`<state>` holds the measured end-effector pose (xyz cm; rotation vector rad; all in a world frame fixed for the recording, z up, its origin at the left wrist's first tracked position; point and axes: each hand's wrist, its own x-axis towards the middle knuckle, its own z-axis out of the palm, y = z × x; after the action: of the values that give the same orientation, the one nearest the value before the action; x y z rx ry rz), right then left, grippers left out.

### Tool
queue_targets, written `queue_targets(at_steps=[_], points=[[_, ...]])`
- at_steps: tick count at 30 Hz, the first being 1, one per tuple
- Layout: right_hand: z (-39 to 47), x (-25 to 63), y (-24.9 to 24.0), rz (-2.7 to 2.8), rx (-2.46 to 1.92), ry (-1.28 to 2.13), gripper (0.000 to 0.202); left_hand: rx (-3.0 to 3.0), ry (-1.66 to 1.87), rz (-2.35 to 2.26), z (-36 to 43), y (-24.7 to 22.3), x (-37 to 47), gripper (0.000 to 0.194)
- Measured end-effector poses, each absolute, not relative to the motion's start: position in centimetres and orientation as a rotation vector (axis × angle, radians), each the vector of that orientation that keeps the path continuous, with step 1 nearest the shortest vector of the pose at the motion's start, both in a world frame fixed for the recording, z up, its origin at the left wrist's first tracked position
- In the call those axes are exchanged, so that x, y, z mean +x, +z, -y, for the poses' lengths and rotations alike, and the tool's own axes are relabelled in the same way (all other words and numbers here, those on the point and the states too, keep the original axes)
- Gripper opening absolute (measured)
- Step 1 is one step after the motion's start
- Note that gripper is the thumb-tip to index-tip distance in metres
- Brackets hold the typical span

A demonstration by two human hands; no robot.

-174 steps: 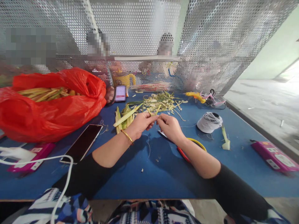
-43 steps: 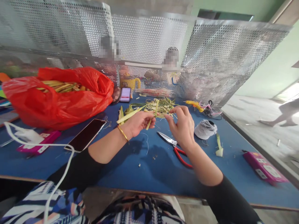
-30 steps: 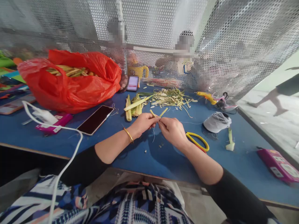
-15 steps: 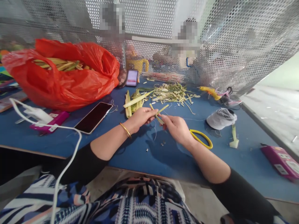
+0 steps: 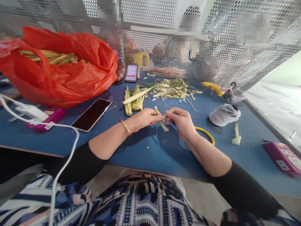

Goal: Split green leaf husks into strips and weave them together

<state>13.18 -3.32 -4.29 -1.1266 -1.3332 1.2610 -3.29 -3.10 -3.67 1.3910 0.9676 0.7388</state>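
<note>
My left hand (image 5: pixel 147 119) pinches a narrow pale-green leaf strip (image 5: pixel 164 126), its frayed lower end hanging below the fingers. A second strip (image 5: pixel 172 110) is pinched between the thumb and fingers of my right hand (image 5: pixel 181 121), just right of the first. The fingertips of both hands nearly meet, hiding how the strips join. Beyond my left hand lie folded husk-like leaves (image 5: pixel 134 99). A heap of leaf shreds (image 5: pixel 172 89) lies farther back. By my right wrist is a yellow loop (image 5: pixel 207 133), partly covered by it.
A red plastic bag (image 5: pixel 70 84) of leaf strips stands at the left. Near it are a dark-screened phone (image 5: pixel 91 115) and a white cable (image 5: pixel 75 142). A bundle of white thread (image 5: pixel 224 115) and a purple box (image 5: pixel 283 156) sit right. A perforated metal screen (image 5: pixel 150 15) rises behind.
My hands have drawn slightly apart, and my right hand has turned and risen with its strip. The crossed strips are now more separate. The whole view has shifted a little.
</note>
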Motion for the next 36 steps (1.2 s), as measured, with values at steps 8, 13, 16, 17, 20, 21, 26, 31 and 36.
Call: queue_targets(at_steps=[8,13,16,17,20,21,26,31,36], points=[[2.6,14.0,-3.3,1.514,-1.219,1.26,0.025,1.49,0.638,-1.012,3.3,-3.9,-3.5,0.027],[2.8,14.1,-3.2,1.711,-1.248,0.995,0.019,1.551,0.602,-1.036,3.5,-4.0,-3.3,0.029],[3.3,13.5,-3.8,1.679,-1.205,1.138,0.021,1.534,0.596,-1.02,3.5,-3.9,-3.1,0.026],[3.4,13.3,-3.9,1.636,-1.197,1.163,0.022,1.524,0.587,-1.019,3.5,-3.8,-3.1,0.026],[3.4,13.1,-4.1,1.514,-1.186,1.199,0.028,1.492,0.587,-1.027,3.6,-3.8,-3.0,0.029],[3.3,13.1,-4.1,1.484,-1.183,1.214,0.03,1.484,0.605,-1.028,3.7,-3.8,-3.0,0.03],[3.0,13.3,-4.7,1.397,-1.141,1.219,0.026,1.498,0.67,-1.021,3.6,-4.0,-3.0,0.028],[3.0,13.1,-5.8,1.358,-1.146,1.184,0.024,1.598,0.629,-1.028,3.6,-3.9,-3.1,0.028],[2.6,13.5,-5.0,1.475,-1.14,1.158,0.023,1.463,0.666,-0.975,3.6,-4.0,-3.2,0.032]])
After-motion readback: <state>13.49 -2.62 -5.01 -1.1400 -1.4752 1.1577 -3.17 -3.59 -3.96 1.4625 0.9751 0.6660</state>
